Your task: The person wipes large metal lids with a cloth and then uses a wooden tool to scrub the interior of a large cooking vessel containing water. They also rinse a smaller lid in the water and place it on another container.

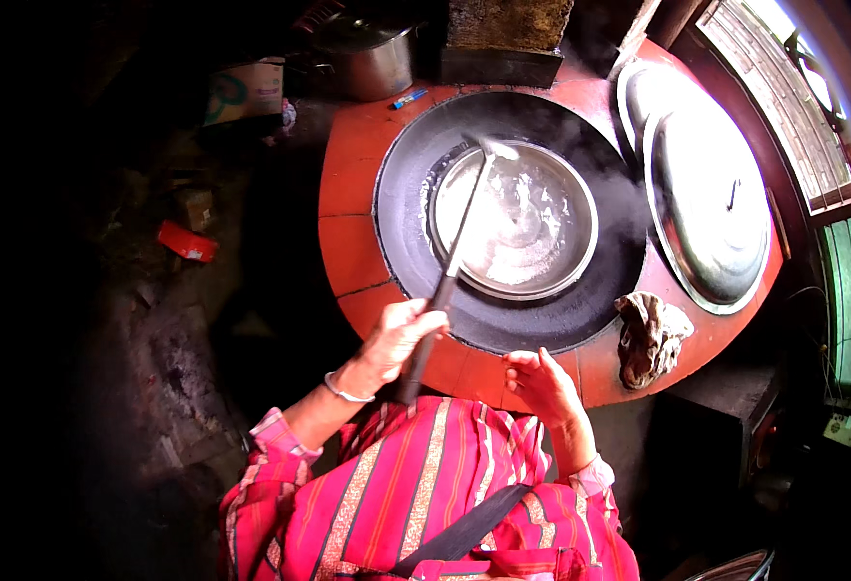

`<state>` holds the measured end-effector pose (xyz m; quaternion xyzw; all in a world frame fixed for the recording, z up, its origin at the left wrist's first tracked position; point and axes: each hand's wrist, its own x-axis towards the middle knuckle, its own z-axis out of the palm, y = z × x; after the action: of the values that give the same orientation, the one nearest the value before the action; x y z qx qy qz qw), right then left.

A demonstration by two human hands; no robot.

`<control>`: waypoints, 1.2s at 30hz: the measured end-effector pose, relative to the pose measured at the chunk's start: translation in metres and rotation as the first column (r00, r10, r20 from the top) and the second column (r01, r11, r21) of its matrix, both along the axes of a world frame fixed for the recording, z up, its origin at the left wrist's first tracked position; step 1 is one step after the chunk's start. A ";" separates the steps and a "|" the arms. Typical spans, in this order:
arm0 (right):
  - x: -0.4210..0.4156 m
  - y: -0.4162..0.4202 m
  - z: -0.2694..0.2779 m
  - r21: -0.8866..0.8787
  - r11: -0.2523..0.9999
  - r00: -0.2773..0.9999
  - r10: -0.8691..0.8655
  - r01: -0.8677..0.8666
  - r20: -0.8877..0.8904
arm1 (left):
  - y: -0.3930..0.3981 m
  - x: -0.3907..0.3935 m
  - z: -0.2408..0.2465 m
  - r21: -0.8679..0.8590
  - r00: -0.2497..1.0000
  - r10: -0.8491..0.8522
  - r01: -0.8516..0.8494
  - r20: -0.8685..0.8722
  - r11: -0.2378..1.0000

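My left hand point(396, 338) grips the dark handle of a long metal ladle or spatula point(467, 221). Its blurred head is over the far rim of a shiny metal basin point(589, 243). The basin sits inside a large dark wok point(404, 240) set into a red-tiled stove, with bubbly liquid beside it. Bright glare covers the basin's inside, so its contents are unclear. My right hand point(545, 385) holds nothing, its fingers slightly curled and apart, near the wok's front edge. A crumpled, stained cloth point(650, 341) lies on the tiles to its right.
Two large metal lids point(716, 240) overlap at the right of the red-tiled stove top point(353, 247). A metal pot point(378, 69) and a blue lighter-like object point(409, 99) are at the back left. Steam drifts over the wok's right side. A red box point(187, 242) lies lower left.
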<state>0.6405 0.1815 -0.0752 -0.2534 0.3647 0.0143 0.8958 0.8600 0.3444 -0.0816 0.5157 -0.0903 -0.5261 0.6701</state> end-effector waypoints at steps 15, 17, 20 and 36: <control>-0.024 -0.003 -0.044 -0.015 0.997 0.995 -0.072 0.071 -0.070 | 0.027 0.095 -0.117 0.332 0.828 0.193 -0.409 0.526 0.850; -0.028 -0.004 -0.044 -0.025 0.995 0.991 -0.095 0.093 -0.092 | 0.028 0.099 -0.123 0.504 0.637 -0.203 -0.334 0.743 0.797; -0.030 -0.001 -0.046 -0.029 0.994 0.986 -0.111 0.108 -0.123 | 0.036 0.091 -0.152 0.506 0.549 -0.209 -0.470 0.809 0.723; -0.147 -0.012 -0.065 -0.748 0.661 0.760 -0.518 0.063 -0.393 | 0.023 -0.009 -0.013 0.105 0.772 -0.323 0.320 0.547 0.942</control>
<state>0.4936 0.1696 -0.1400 -0.4883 0.6328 -0.1994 0.5670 0.8506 0.3673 -0.0944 0.6251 -0.3669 -0.4597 0.5131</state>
